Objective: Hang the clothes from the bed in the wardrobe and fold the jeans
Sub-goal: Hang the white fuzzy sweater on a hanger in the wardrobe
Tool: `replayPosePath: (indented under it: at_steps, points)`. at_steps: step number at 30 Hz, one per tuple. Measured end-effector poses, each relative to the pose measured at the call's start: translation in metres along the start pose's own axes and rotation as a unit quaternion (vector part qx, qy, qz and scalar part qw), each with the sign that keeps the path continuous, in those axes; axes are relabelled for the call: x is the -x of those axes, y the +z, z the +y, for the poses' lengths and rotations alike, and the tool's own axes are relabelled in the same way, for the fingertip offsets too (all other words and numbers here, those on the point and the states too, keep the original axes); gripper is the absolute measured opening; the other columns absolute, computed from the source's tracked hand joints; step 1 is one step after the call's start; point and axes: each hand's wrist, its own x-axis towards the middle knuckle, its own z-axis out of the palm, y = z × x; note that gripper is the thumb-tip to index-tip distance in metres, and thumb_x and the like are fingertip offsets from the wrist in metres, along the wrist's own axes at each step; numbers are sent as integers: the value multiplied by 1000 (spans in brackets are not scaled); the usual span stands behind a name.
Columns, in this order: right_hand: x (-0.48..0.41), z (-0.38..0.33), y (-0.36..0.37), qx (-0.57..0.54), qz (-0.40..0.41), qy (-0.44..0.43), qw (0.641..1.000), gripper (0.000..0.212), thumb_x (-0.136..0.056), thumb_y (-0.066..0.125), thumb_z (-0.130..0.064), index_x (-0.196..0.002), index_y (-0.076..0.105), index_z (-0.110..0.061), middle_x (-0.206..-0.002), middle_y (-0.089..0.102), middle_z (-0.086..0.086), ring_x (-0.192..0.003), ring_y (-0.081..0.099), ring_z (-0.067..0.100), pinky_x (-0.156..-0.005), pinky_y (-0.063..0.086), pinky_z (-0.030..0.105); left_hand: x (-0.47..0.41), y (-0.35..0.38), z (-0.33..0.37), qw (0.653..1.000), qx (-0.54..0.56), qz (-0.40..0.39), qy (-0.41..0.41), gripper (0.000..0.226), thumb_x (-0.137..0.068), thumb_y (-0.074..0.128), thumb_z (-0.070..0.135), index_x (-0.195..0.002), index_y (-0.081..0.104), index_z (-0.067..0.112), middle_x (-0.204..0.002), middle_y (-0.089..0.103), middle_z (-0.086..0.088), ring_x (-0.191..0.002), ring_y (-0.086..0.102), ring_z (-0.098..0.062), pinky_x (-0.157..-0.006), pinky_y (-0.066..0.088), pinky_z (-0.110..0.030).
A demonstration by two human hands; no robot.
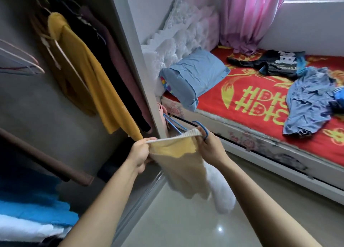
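Knit cream-and-mustard garment (178, 153): stretched between both hands, in front of the open wardrobe (55, 97).
Left hand (138, 153) grip: closed on the garment's ribbed edge.
Right hand (209, 146) grip: pinching the other end together with a blue hanger (178, 125), partly hidden behind cloth.
Lower garment: blurred, shape unclear.
Bed (260, 105): denim piece (309, 101) and dark clothes (264, 62), cut off at the frame's right edge.

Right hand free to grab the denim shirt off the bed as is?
Probably not. The right hand is shut on the cream garment and a blue hanger, and the denim shirt lies farther across the bed, beyond that hand.
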Motion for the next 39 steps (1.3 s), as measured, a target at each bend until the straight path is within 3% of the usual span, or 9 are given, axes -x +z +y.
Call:
replayPosePath:
  at_steps: [4,10,13,16,21,23,27,35,39]
  points:
    - [-3,1,-12,-63,55,49,995,31,-97,44,-7,-120,63,-15,-103,69,8,-99,61,29,-84,49,38,-2,15,9,992,-95,-80,39,18,-90,51,1,-97,67,5,-82,61,-13,-69,54,-21,-60,40,-28]
    - [10,-5,-11,-108,64,50,991,30,-96,49,-7,-114,65,-24,-101,68,-5,-97,60,13,-80,45,23,-22,21,33,946,-216,51,237,14,-87,59,4,-86,73,8,-80,73,-9,-77,65,-30,-69,54,-40]
    - [21,-11,-11,-71,11,58,996,21,-96,60,-30,-117,64,-25,-91,66,-6,-92,61,17,-83,48,30,-27,19,45,909,-264,93,308,21,-84,56,6,-64,62,10,-54,57,0,-59,52,-29,-54,43,-36]
    - [33,-22,-17,-43,11,57,997,26,-94,64,-40,-114,69,-23,-84,68,0,-82,62,18,-78,49,33,-29,16,56,894,-289,120,320,35,-86,59,15,-53,47,17,-45,43,7,-48,40,-16,-49,24,-35]
    - [51,-57,-44,-152,87,36,984,18,-98,61,-26,-105,77,-17,-74,69,-19,-68,59,-4,-62,44,11,-44,2,68,900,-295,114,302,42,-91,59,20,-53,43,13,-51,45,4,-60,44,-29,-57,29,-30]
    - [63,-71,-57,-213,46,42,975,20,-99,60,-25,-103,78,-19,-54,47,-17,-48,40,-1,-44,29,11,-50,-7,72,897,-303,118,299,45,-91,60,19,-51,41,12,-49,42,2,-61,45,-32,-56,28,-32]
    - [79,-93,-63,-244,-53,80,965,19,-97,61,-25,-101,79,-20,-53,31,-5,-44,24,9,-38,18,18,-57,-25,78,877,-325,112,335,46,-89,60,11,-50,36,10,-47,38,-3,-58,48,-38,-53,28,-35]
    - [62,-106,-26,-201,-80,119,969,21,-102,55,-20,-99,74,-11,-47,38,-12,-41,29,8,-37,24,20,-50,-39,90,823,-385,138,396,30,-81,64,16,-54,52,10,-52,56,-7,-50,45,-29,-50,22,-31]
    - [62,-106,-20,-99,-29,77,992,28,-102,50,-21,-98,63,4,-48,35,-12,-42,27,4,-40,24,16,-42,-41,95,796,-434,125,403,13,-70,72,32,-74,76,20,-69,71,-3,-68,63,-28,-55,42,-28]
